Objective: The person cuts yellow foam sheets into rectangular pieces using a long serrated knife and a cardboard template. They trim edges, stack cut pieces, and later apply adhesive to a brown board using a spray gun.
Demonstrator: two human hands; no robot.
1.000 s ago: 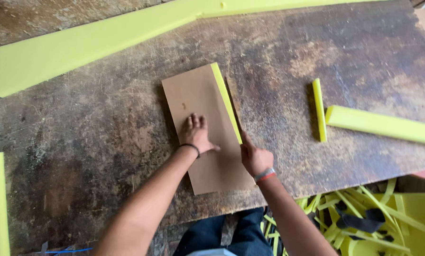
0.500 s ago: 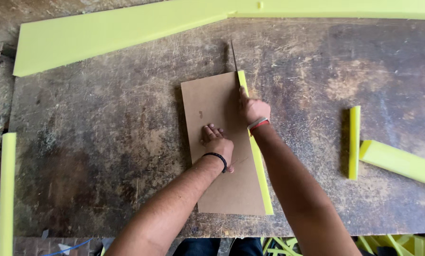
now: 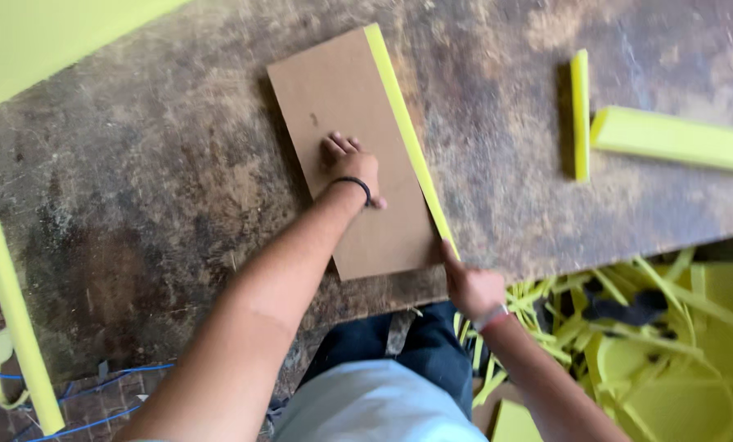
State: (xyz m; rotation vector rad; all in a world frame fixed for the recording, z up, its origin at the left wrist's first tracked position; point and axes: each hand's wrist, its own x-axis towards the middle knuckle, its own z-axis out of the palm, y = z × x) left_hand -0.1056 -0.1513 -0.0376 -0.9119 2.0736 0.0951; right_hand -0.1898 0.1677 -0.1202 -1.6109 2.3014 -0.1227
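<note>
Cardboard template (image 3: 346,106) under left hand (image 3: 352,168), right hand (image 3: 469,286) at near corner

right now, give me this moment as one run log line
left hand: flat on brown board | right hand: at near end of yellow foam strip along board edge | bench: foam offcuts right

Plain brown board (image 3: 342,123) is edged by yellow-green foam strip (image 3: 407,139); worn table (image 3: 137,188) is mottled dark brown
</note>
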